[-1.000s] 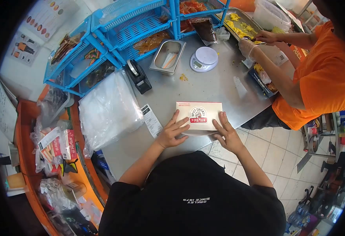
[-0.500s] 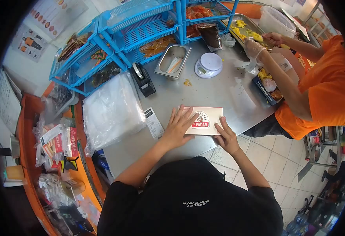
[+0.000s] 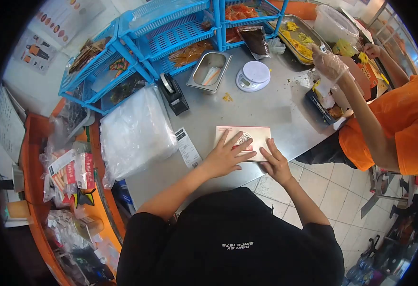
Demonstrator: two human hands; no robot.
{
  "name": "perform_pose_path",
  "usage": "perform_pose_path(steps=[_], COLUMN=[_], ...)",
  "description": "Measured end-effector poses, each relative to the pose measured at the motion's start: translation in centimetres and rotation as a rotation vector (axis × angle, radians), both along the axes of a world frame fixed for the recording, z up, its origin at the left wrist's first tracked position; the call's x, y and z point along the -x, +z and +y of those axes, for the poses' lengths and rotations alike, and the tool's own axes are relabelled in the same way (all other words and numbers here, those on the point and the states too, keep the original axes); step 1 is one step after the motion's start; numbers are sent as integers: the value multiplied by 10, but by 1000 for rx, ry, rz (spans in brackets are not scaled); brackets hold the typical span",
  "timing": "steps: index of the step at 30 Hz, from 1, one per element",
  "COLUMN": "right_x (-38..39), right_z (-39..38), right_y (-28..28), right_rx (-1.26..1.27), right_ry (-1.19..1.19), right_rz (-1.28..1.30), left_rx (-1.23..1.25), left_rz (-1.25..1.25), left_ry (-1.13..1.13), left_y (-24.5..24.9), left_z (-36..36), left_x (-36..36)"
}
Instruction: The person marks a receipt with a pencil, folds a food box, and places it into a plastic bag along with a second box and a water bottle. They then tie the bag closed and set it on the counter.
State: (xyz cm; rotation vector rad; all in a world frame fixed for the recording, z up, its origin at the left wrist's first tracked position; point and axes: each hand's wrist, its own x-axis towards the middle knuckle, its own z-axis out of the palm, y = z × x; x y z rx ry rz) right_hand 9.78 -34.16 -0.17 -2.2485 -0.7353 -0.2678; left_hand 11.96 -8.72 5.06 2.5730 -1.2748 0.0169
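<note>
A closed white cardboard food box (image 3: pixel 260 134) with a red-edged lid and a printed logo lies on the steel table, close to its front edge. My left hand (image 3: pixel 229 152) rests with spread fingers across the lid, covering much of the logo. At the box's right front corner is my right hand (image 3: pixel 276 163), its fingers stretched out and touching the edge. To the left of the box, a printed paper receipt (image 3: pixel 188 148) lies beside a stack of clear plastic bags (image 3: pixel 135 136).
Farther back stand a tape dispenser (image 3: pixel 174 97), a steel container (image 3: pixel 202 82) and a white kitchen scale (image 3: pixel 253 76). Blue basket racks (image 3: pixel 171 40) line the wall. On the right, a co-worker in an orange shirt (image 3: pixel 409 119) works over an open food box (image 3: pixel 322 107) and tray (image 3: pixel 298 50).
My left hand has slid right over the lid and now covers more of the logo. The co-worker's gloved hand has risen, and the other hand has moved right.
</note>
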Motion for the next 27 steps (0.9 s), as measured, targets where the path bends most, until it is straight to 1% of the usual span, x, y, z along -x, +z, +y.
perform_pose_path(steps=[3, 5, 8, 9, 10, 11, 12, 14, 15, 17, 18, 20, 21, 23, 25, 26, 27], right_x=[3, 1, -4, -7, -11, -16, -21, -29, -34, -45, -56, -72, -90, -124, -149, -163, -176], right_z=[2, 1, 1, 3, 8, 11, 14, 23, 28, 41, 52, 85, 109, 165, 226, 249, 270], right_y=[1, 0, 1, 1, 1, 2, 3, 11, 18, 41, 52, 70, 66, 44, 30, 21, 14], right_rx=[-7, 0, -11, -10, -24, -39, -41, -107, -109, 26, 26, 76, -47, -409, -654, -652, -574], right_ry=[1, 0, 30, 32, 59, 87, 91, 128, 149, 96, 128, 17, 34, 70, 68, 85, -9], right_rz=[12, 14, 26, 29, 25, 17, 11, 117, 106, -5, -25, -137, -198, 393, 687, 681, 721], left_rx=[-16, 69, 136, 137, 237, 335, 333, 411, 406, 291, 290, 348, 459, 496, 579, 578, 593], left_rz=[-12, 81, 66, 69, -45, -165, -172, -88, -104, -104, -129, -166, -183, -187, -127, -142, -105], left_ry=[25, 8, 41, 43, 58, 72, 75, 145, 163, 203, 232, 226, 233, 261, 292, 302, 283], left_y=[-2, 4, 3, -8, -28, -32, -36, -26, -22, -15, -17, -30, -36, -41, -36, -36, -38], left_z=[3, 4, 1, 2, 4, 5, 8, 14, 17, 20, 22, 22, 21, 18, 17, 18, 19], left_x=[2, -3, 0, 2, 5, 5, 6, 11, 13, 17, 16, 14, 14, 15, 16, 16, 16])
